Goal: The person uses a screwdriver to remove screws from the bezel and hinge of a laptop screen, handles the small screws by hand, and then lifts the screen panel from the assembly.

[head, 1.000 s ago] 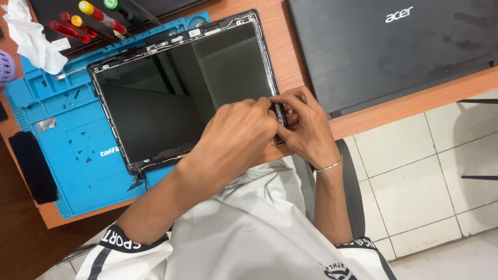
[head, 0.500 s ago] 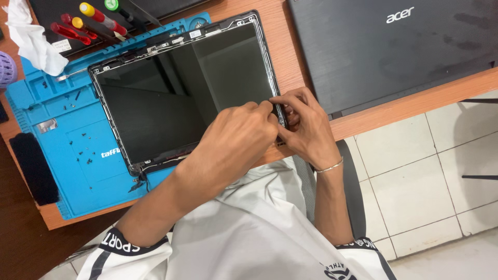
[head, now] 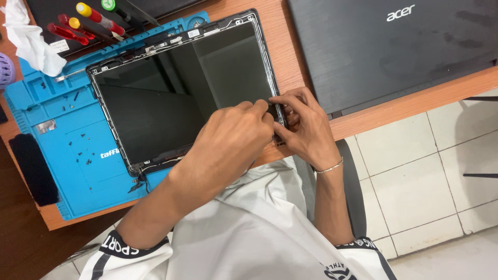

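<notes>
On the wooden desk (head: 295, 62) above white floor tiles (head: 415, 171), both grips pinch the screen panel's (head: 171, 98) edge.

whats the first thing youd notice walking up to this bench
The bare laptop screen panel, dark and glossy, lies tilted on a blue repair mat at the middle of the wooden desk. The left hand and right hand meet at the panel's near right edge, fingertips pinching there. Red and yellow screwdrivers lie at the top left, and a closed black laptop at the right.
</notes>
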